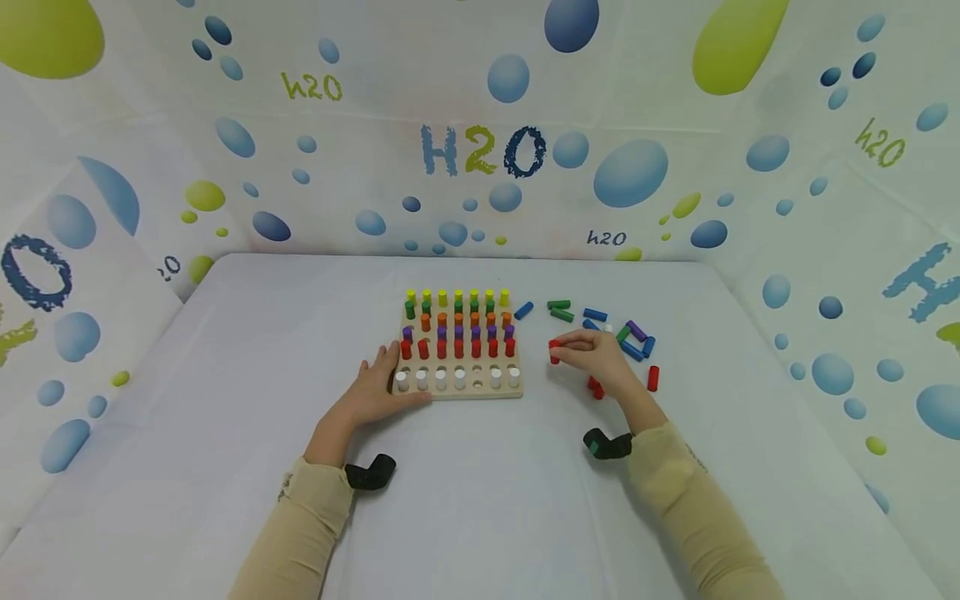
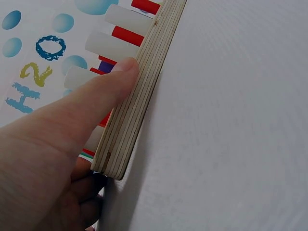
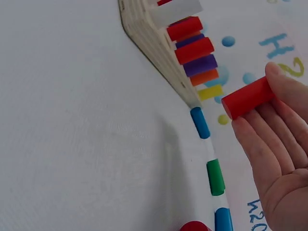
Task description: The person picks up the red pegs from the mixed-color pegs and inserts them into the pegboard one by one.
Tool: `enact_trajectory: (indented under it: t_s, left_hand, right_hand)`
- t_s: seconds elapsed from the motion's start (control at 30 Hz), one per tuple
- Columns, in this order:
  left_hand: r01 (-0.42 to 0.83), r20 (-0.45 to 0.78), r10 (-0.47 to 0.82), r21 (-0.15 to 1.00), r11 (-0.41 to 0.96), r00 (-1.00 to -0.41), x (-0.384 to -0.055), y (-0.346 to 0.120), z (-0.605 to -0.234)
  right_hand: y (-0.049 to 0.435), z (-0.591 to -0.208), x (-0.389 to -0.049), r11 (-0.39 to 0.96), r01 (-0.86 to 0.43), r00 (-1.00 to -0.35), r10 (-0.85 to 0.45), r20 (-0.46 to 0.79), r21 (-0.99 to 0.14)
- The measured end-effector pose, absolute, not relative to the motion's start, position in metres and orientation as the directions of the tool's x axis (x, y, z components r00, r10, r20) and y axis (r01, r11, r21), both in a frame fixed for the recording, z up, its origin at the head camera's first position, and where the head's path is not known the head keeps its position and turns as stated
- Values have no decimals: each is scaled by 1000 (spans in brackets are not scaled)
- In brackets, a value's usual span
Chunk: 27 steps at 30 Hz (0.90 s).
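Note:
A light wooden pegboard (image 1: 457,397) stands on the white table, holding rows of yellow, green, orange, purple, red and white pegs. My left hand (image 1: 369,393) rests against its front left corner, thumb straight along the front edge and fingers spread beside the left side. In the left wrist view the thumb (image 2: 91,98) touches the layered wooden edge. To the right of the board, my right hand (image 1: 600,358) pinches a red peg (image 3: 248,97) between thumb and fingertips, apart from the board. The front white row shows a bare hole (image 1: 477,384); a few holes farther back lack pegs.
Loose pegs lie right of the board: green pegs (image 1: 558,304), blue pegs (image 1: 596,315), a purple peg (image 1: 637,330) and a red peg (image 1: 653,378). More red pegs (image 1: 596,387) lie beneath the right hand. A patterned backdrop (image 1: 360,158) rises behind the table.

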<state>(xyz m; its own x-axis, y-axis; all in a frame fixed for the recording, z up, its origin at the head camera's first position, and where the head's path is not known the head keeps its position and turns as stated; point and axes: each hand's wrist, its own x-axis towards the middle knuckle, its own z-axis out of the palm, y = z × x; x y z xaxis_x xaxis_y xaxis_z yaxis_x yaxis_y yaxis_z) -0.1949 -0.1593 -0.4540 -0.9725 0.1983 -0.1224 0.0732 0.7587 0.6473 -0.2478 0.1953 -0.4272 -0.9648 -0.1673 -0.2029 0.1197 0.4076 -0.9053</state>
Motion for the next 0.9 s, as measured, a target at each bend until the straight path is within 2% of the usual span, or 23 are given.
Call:
enact_trajectory:
  t_s: [0.63,0.9]
  left_hand:
    - [62,-125,184,645,761,-975,-190,-157,-457]
    - [43,-145,177,644,763,-973,-189,-155,-458]
  right_hand:
    - [176,-423,-239,217,188,-968,-124,-218,-958]
    - [159,-425,-239,188,88,-968,-215,-128,-978]
